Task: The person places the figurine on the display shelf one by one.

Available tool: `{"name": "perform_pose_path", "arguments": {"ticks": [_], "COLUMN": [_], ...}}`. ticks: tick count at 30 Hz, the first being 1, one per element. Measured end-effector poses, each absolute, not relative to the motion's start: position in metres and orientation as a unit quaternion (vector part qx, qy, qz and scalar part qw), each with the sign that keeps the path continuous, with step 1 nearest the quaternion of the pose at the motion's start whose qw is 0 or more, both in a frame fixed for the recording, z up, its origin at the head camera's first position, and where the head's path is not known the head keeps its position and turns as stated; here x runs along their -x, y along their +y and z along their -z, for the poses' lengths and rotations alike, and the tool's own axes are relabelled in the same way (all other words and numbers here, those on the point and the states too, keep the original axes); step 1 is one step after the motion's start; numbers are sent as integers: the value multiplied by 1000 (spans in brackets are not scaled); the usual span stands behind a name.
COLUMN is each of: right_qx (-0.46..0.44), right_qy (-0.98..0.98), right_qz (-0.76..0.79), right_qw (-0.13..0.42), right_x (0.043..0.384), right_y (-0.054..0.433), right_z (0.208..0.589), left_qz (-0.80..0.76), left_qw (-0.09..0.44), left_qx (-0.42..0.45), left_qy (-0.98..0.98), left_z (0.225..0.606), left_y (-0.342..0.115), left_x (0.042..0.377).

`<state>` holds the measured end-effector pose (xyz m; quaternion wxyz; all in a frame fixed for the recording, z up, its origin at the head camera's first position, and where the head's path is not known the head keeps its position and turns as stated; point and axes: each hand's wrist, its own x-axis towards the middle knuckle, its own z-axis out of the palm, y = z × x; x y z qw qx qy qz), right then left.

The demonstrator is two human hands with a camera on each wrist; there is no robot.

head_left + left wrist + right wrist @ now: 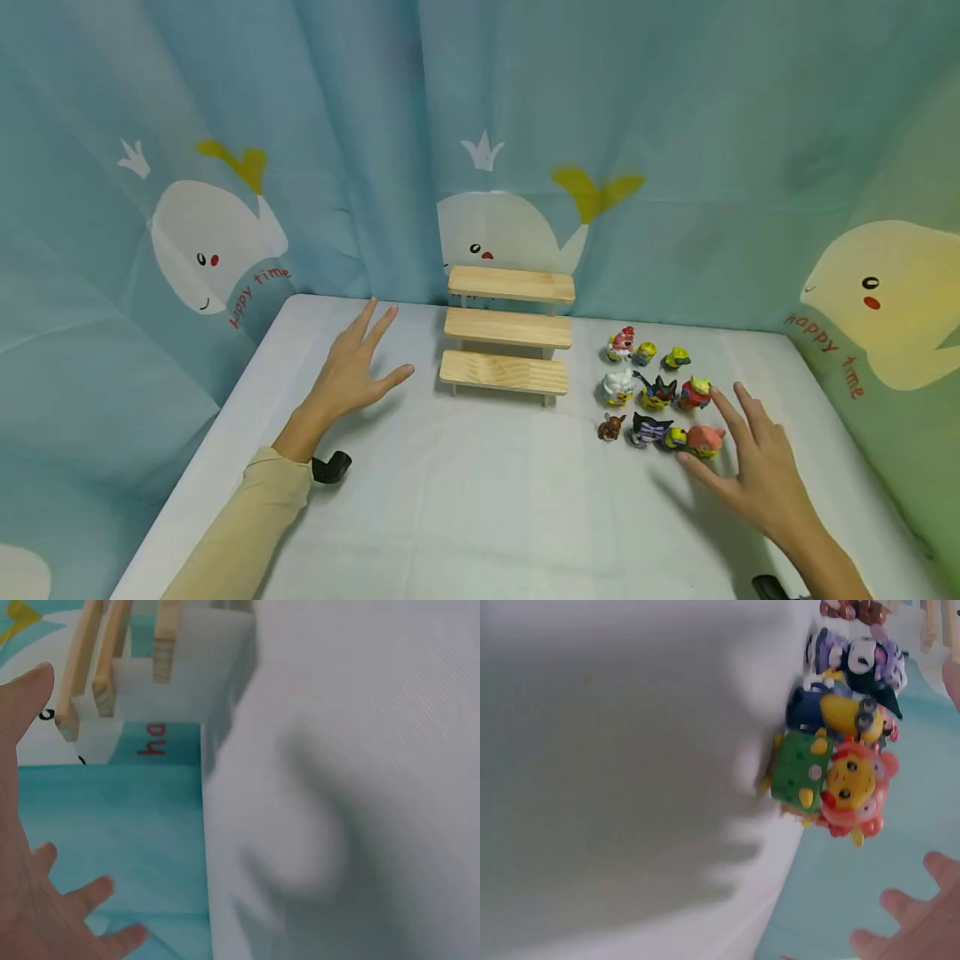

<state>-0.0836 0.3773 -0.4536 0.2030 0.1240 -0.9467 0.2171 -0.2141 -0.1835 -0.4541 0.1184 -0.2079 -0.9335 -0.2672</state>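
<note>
My right hand [757, 467] hovers with fingers spread at the right edge of a group of small toy figurines, holding nothing. Nearest it is a pink-headed figurine [705, 440], which shows a green body in the right wrist view. Beside that stand a yellow-and-blue minion figurine [847, 716], a black-and-purple figurine [649, 429] and a brown animal figurine [611, 427]. Over the table's left part, my left hand [348, 371] is spread and holds nothing. To its right stands a three-step wooden display rack [504, 372]; its step ends show in the left wrist view.
Behind the front row are a white figurine [618, 387], a black-eared one [657, 392], a red-and-yellow one [695, 392] and several more. A white cloth [480, 500] covers the table. A blue-green curtain [360, 125] with whale prints hangs along the back and sides.
</note>
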Motion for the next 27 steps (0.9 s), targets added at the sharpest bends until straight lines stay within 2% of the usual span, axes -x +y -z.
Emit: {"name": "perform_pose_path", "arguments": {"ticks": [6,15,27], "right_qx": [-135,-149,-174], "right_qy": [-926,-922,-890], "right_qz": [-296,-315,-408], "right_qw": [193,172,108], "right_x": [81,84,86], "right_y": [386,394,404], "right_z": [452,456,459], "left_qz": [376,501,585], "left_qw": [62,1,-86], "left_qx": [233,240,256], "left_qy": [-895,-832,-765], "left_z": [449,446,442], "left_y": [-166,-142,-122], "left_x": [226,253,274]}}
